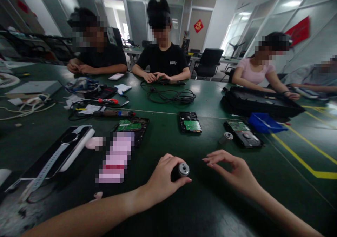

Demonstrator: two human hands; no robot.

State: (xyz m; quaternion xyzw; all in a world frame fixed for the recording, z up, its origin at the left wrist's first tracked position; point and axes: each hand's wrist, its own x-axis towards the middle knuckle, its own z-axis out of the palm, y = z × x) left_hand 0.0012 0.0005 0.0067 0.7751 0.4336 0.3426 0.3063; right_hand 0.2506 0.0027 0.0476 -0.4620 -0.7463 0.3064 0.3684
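A person's left hand [163,175] grips a metal cylinder [183,169] low over a dark green worktop [163,138], fingers and thumb wrapped about its sides and its round, holed end face turned toward the head camera. Whether the cylinder touches the surface cannot be told. Opposite, the right hand [237,172] hangs bare, its fingers loosely bent and parted from the palm, well clear of the cylinder. A second cylinder [226,138] sits beyond the right hand, just beside a hard drive [243,135] with an exposed green board. Another drive [190,122] lies near the centre, and a third unit [139,130], also with a green board, lies farther left behind a pixelated pink panel [116,158]. At far left, a watch [71,137] with a pale strap rests across a dark-faced device [50,152]. Behind the third unit lie a thick dark tool [113,113] and a red-handled screwdriver [107,101]. Across the worktop, a co-worker in a black printed shirt [172,59] sits behind a loose black cable [171,96]; at right, a co-worker in a pink top [255,70] reaches by a black tray [260,99], a blue bag [265,124] just in front of it.
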